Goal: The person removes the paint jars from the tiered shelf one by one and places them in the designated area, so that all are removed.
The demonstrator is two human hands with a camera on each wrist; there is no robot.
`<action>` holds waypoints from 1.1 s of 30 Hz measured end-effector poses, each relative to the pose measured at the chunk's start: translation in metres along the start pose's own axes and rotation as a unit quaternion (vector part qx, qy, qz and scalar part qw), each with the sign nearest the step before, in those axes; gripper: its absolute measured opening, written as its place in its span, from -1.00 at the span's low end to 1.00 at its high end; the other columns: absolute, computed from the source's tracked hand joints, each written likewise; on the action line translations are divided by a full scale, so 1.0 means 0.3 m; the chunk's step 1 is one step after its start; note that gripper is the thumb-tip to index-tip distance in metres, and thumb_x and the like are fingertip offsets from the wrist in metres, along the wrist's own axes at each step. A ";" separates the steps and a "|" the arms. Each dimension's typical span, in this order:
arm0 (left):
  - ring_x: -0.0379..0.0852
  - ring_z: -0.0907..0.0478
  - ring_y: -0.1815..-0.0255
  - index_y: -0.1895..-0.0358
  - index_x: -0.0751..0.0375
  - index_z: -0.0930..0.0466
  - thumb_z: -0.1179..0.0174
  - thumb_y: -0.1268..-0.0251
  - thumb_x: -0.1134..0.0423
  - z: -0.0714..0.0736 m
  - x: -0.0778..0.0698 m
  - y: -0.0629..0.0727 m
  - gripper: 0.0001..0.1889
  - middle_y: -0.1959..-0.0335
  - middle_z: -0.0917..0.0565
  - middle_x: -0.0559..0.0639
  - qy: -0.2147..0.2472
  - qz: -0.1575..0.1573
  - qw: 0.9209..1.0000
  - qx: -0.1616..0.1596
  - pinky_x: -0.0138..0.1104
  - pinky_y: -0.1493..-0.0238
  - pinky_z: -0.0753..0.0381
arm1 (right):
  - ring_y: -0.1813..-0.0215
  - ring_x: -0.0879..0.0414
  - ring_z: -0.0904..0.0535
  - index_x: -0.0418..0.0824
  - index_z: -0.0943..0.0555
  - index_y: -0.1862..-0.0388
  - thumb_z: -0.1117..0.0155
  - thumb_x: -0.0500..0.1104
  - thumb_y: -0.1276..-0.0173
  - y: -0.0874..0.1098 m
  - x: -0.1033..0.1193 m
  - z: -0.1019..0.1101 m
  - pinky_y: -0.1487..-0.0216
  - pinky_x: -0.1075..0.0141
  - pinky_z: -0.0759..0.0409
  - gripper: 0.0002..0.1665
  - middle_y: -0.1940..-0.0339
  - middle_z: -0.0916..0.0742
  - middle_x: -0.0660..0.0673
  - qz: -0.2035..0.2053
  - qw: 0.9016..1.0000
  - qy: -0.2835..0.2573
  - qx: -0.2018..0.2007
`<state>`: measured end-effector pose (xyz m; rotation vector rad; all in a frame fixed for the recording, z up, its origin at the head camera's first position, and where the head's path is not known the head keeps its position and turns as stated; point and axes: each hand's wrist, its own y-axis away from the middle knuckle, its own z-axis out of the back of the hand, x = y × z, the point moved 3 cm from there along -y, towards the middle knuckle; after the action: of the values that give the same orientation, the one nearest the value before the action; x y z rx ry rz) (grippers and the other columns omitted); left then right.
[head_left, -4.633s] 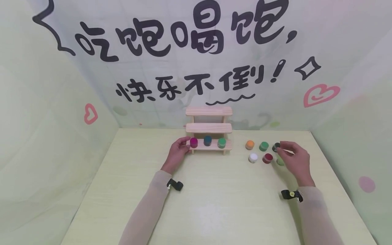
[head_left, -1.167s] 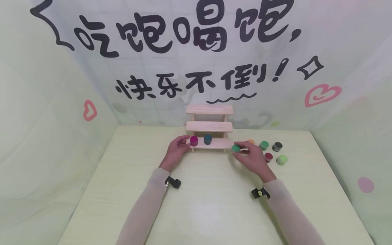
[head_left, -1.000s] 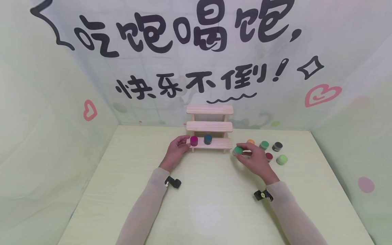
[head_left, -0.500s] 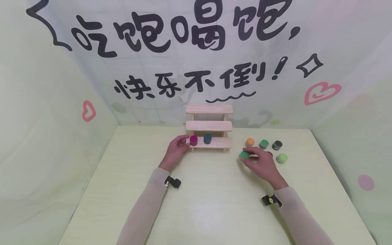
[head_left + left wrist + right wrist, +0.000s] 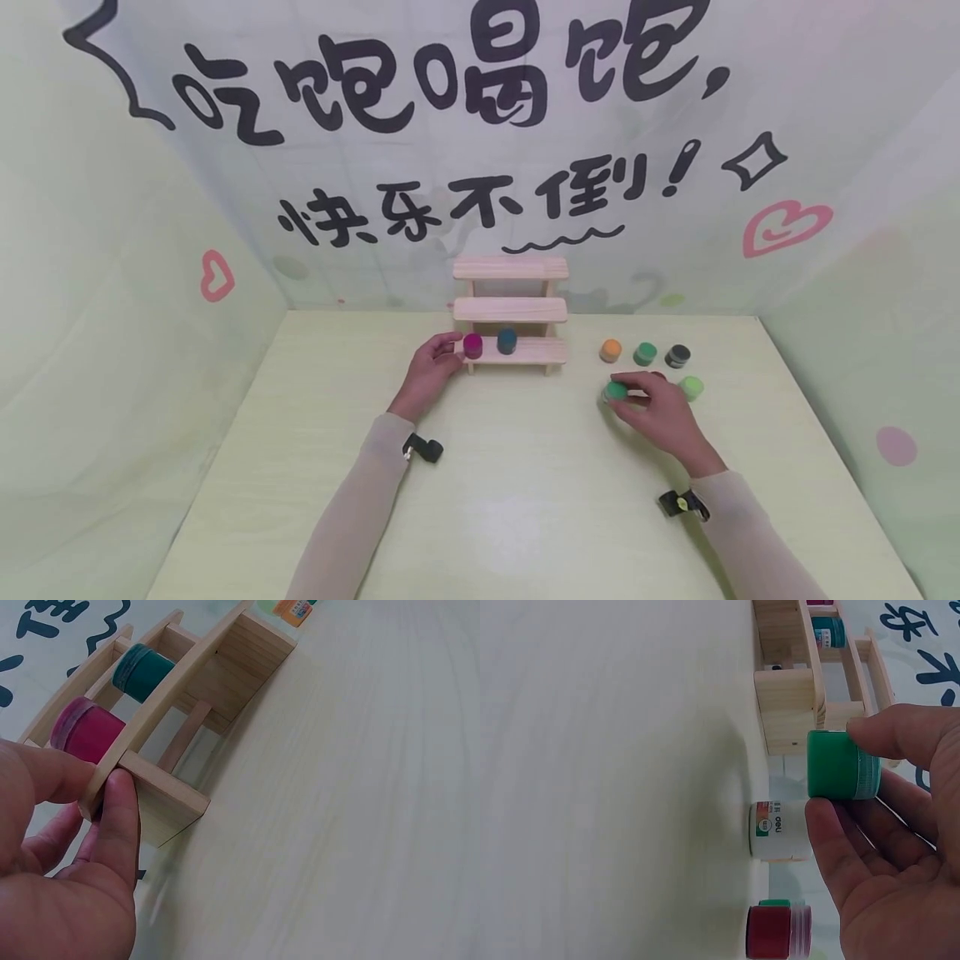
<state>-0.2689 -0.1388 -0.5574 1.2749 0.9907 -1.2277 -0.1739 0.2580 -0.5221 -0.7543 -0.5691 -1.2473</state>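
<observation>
A small three-step wooden stand (image 5: 510,310) stands against the back wall. My left hand (image 5: 429,375) pinches the left end of its lowest step between thumb and fingers, as the left wrist view shows. On that step sit a magenta paint jar (image 5: 472,346), close to those fingers, and a teal paint jar (image 5: 507,341). My right hand (image 5: 666,414) pinches a green paint jar (image 5: 832,765) by its sides, right of the stand. Behind it, a white paint jar (image 5: 784,832) shows in the right wrist view; the head view hides it.
Right of the stand, an orange jar (image 5: 611,350), another green jar (image 5: 645,353) and a black jar (image 5: 678,356) form a back row. Nearer are a light green jar (image 5: 692,387) and a dark red jar (image 5: 771,931), mostly covered by my right hand in the head view.
The green jar stood at the right of the lowest step 4.6 seconds ago; my right hand now holds it. Over the last second that hand moved right and nearer to me. My left hand stayed put.
</observation>
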 end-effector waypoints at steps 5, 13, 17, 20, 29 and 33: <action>0.02 -0.63 -0.27 -0.34 -0.02 -0.60 -0.35 -0.42 0.24 0.000 0.000 0.001 -0.55 -0.24 -0.63 0.10 0.003 0.003 1.000 0.002 -0.33 -0.21 -0.70 | -0.02 0.33 -0.69 -0.36 -0.70 -0.19 -0.54 -0.38 -0.27 0.026 -0.011 0.013 -0.06 0.26 -0.82 -0.51 -0.05 -0.77 -0.25 0.007 1.000 -0.017 0.000; 0.00 -0.65 -0.20 -0.33 0.00 -0.60 -0.34 -0.40 0.27 0.001 -0.002 0.002 -0.55 -0.16 -0.65 0.11 0.002 -0.002 1.000 0.001 -0.39 -0.13 -0.71 | -0.01 0.28 -0.70 -0.32 -0.72 -0.13 -0.53 -0.36 -0.29 0.059 -0.035 0.024 -0.07 0.19 -0.83 -0.59 -0.06 -0.77 -0.25 -0.019 1.000 -0.007 0.020; -0.01 -0.65 -0.18 -0.33 0.00 -0.60 -0.35 -0.39 0.27 0.000 -0.001 0.002 -0.54 -0.15 -0.64 0.10 0.007 -0.004 1.000 0.004 -0.41 -0.11 -0.70 | -0.02 0.09 -0.75 -0.33 -0.72 -0.14 -0.52 -0.36 -0.30 0.067 -0.040 0.027 -0.05 0.27 -0.83 -0.58 -0.10 -0.76 -0.27 -0.025 0.999 0.004 0.028; -0.02 -0.65 -0.19 -0.33 0.00 -0.60 -0.35 -0.40 0.26 -0.002 0.002 0.002 -0.55 -0.16 -0.64 0.10 0.009 -0.006 1.000 0.007 -0.42 -0.11 -0.70 | -0.03 -0.09 -0.77 -0.34 -0.72 -0.13 -0.52 -0.39 -0.28 0.069 -0.044 0.028 -0.03 0.30 -0.82 -0.58 -0.10 -0.78 -0.28 -0.024 0.999 0.011 0.031; -0.03 -0.64 -0.21 -0.33 0.01 -0.60 -0.34 -0.41 0.27 -0.005 0.001 0.006 -0.55 -0.19 -0.64 0.11 0.008 -0.006 1.000 0.006 -0.41 -0.12 -0.70 | 0.01 -0.14 -0.80 -0.32 -0.70 -0.12 -0.51 -0.38 -0.26 0.081 -0.056 0.032 0.02 0.36 -0.82 -0.58 -0.08 -0.79 -0.28 -0.039 0.998 0.028 0.051; -0.01 -0.64 -0.21 -0.33 0.01 -0.60 -0.34 -0.41 0.27 -0.003 0.005 0.002 -0.56 -0.19 -0.65 0.11 0.008 -0.007 1.000 0.005 -0.39 -0.14 -0.70 | -0.06 -0.19 -0.79 -0.32 -0.70 -0.13 -0.50 -0.38 -0.28 0.082 -0.053 0.033 -0.04 0.20 -0.83 -0.58 -0.11 -0.78 -0.30 -0.041 0.997 0.026 0.054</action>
<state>-0.2682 -0.1380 -0.5588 1.2893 1.0065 -1.2371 -0.1535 0.2790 -0.5323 -0.6119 -0.6260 -1.2975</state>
